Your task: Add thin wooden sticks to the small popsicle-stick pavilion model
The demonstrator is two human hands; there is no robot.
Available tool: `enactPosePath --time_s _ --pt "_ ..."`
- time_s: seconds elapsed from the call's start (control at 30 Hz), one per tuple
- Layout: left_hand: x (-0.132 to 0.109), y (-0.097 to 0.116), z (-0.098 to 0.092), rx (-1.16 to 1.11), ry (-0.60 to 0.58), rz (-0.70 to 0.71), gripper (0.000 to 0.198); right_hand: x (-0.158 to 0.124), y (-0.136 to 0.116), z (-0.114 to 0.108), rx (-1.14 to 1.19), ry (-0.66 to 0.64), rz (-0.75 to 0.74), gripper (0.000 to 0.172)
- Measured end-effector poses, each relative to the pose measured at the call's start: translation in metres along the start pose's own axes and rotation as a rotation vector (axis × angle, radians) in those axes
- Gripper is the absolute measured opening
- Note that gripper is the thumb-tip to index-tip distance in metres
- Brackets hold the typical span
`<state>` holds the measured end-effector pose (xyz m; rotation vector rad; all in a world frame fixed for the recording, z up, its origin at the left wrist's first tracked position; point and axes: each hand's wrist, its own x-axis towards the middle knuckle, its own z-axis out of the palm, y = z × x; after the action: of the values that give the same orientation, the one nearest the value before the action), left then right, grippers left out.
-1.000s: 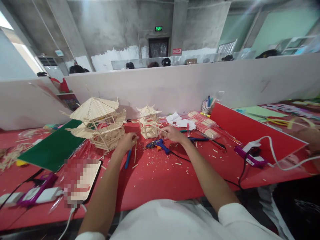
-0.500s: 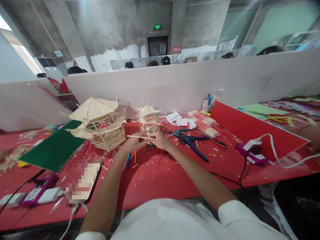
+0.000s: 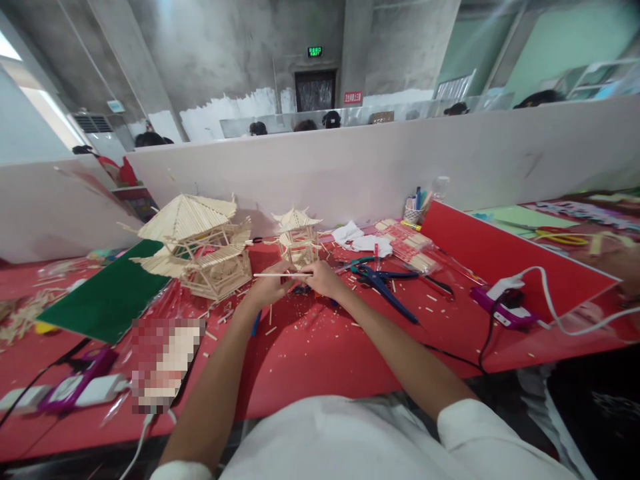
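Note:
A thin wooden stick [image 3: 277, 275] lies level across both of my hands, above the table. My left hand [image 3: 269, 290] is closed on its middle part, and my right hand [image 3: 326, 280] is closed around its right end; the fingertips are partly hidden. Just behind my hands stands a small pavilion model [image 3: 297, 233] made of sticks. To the left is a larger stick pavilion [image 3: 193, 230] with a tiered roof. Blue-handled pliers [image 3: 387, 297] rest to the right of my right hand. A blue pen-like object [image 3: 257, 323] sits below my left wrist.
A red board [image 3: 510, 257] leans at the right beside a purple power strip [image 3: 500, 313]. Bundled sticks [image 3: 407, 247] and white tissue [image 3: 357, 239] lie behind the pliers. A green board [image 3: 107, 293] and a blurred-out phone [image 3: 167, 363] are at the left. Stick scraps litter the red table.
The stick has turned slightly to lie more level, its right end now nearer my right hand's knuckles. My fingers have shifted a little; a hand at the far right has moved.

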<state>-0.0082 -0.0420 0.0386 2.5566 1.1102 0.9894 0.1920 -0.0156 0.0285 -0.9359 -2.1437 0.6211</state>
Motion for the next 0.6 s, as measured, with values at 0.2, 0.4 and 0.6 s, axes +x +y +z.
enactPosePath --time_s 0.2,0.4,0.6 --pt "-0.001 0.003 -0.003 0.100 -0.033 -0.050 0.013 0.000 -0.001 -0.002 -0.010 -0.043 0.006 0.046" --pt "-0.004 0.002 -0.022 0.428 -0.196 -0.379 0.019 -0.004 0.000 -0.020 0.033 -0.260 -0.017 0.037" --pt "-0.012 -0.020 -0.026 0.586 -0.227 -0.639 0.030 -0.008 0.004 -0.051 0.134 -0.441 -0.098 0.039"
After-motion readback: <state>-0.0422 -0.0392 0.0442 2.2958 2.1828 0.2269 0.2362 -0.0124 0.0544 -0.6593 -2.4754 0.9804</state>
